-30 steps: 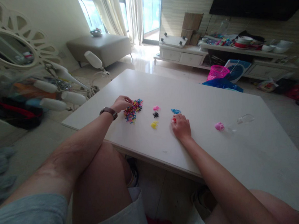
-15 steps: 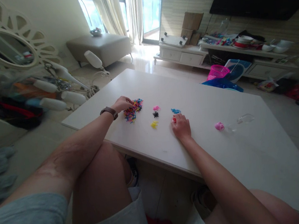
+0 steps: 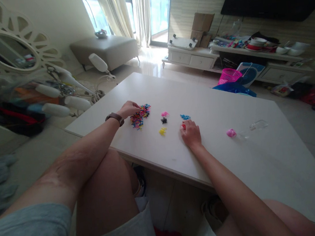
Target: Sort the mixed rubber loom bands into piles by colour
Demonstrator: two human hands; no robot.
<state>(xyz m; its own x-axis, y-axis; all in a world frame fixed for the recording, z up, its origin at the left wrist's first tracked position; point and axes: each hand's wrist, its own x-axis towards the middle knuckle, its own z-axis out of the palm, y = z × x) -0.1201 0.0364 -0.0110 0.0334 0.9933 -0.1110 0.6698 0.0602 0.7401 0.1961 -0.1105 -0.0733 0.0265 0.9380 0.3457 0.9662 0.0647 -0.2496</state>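
Note:
My left hand (image 3: pixel 129 109), with a watch (image 3: pixel 114 118) on its wrist, reaches to a mixed pile of small colourful rubber bands (image 3: pixel 140 118). Its fingertips are pinched together at the pile's upper edge; what lies between them is too small to see. My right hand (image 3: pixel 191 133) rests on the table, fingers curled over small red rubber bands (image 3: pixel 183 126), partly hidden. Just beyond it lies a blue group (image 3: pixel 185 117). Between my hands sit small separate groups of pink bands (image 3: pixel 164 114), black bands (image 3: pixel 164 120) and yellow bands (image 3: pixel 162 131).
On the right of the white table (image 3: pixel 156 152) lie a pink object (image 3: pixel 231 133) and a clear plastic container (image 3: pixel 258 124). Lamp shades (image 3: pixel 98 62) stand by the table's left side. Beyond the far edge is a pink basket (image 3: pixel 230 75).
Almost nothing differs. My left hand has shifted very slightly at the mixed pile, and my right hand stays over the red rubber bands.

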